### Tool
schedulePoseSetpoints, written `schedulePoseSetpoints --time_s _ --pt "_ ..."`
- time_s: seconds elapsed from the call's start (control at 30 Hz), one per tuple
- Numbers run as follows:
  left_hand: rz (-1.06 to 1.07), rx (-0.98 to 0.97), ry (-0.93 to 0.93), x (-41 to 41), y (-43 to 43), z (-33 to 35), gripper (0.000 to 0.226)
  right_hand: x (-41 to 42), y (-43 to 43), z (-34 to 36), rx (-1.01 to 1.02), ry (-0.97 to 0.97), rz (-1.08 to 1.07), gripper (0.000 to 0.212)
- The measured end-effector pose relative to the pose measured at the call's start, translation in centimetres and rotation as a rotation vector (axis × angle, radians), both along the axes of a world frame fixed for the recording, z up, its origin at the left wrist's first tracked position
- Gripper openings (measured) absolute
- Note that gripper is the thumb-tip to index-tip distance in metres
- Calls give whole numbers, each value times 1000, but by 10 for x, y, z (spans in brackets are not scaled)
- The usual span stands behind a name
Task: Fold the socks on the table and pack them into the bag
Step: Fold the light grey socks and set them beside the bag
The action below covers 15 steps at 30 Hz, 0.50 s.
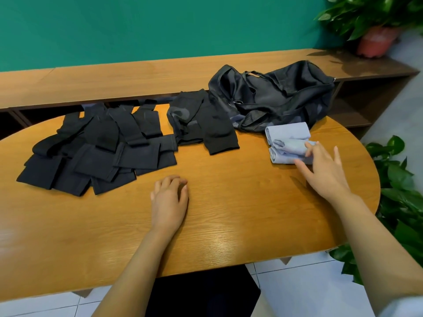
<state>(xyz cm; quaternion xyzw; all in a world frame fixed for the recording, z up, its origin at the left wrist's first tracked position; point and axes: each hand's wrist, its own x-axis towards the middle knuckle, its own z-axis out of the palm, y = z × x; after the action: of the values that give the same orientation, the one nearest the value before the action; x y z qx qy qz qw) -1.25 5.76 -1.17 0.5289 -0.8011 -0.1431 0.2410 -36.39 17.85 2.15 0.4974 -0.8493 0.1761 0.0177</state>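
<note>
The right hand (320, 165) has spread fingers just touching the folded blue socks (288, 143), which stretch off to its left. The bag (274, 97) sits just beyond them. The left hand (169, 197) rests loose, farther away.

A rounded wooden table (229, 213) fills the middle of the frame. At its left lies a spread heap of black socks (96, 152). A smaller heap of dark socks (201, 126) sits at upper centre, touching a black bag (274, 99) at upper right. Folded light-blue socks (287, 143) lie just below the bag. A left hand (169, 197) rests at lower centre.
</note>
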Motion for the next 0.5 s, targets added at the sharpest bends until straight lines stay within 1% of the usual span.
schedulePoseSetpoints --time_s 0.07,0.1,0.13,0.2,0.27,0.4,0.5 --pt "2 -1 -5 -1 0 0 25 9 -8 1 -5 1 -3 58" --pt "1 -2 -8 -1 0 0 26 14 -12 0 16 35 10 67" --pt "1 -3 -11 -1 0 1 26 19 -18 -3 45 84 28 72" --pt "0 -4 -14 0 1 0 27 28 -28 -9 90 161 48 72" --pt "-6 -3 -5 0 1 0 27 33 -39 -9 89 183 40 69" --pt "-14 -4 11 1 1 -2 27 38 -63 3 106 171 -52 66" --pt "-12 -2 22 1 0 -2 26 39 -78 2 157 144 -103 58"
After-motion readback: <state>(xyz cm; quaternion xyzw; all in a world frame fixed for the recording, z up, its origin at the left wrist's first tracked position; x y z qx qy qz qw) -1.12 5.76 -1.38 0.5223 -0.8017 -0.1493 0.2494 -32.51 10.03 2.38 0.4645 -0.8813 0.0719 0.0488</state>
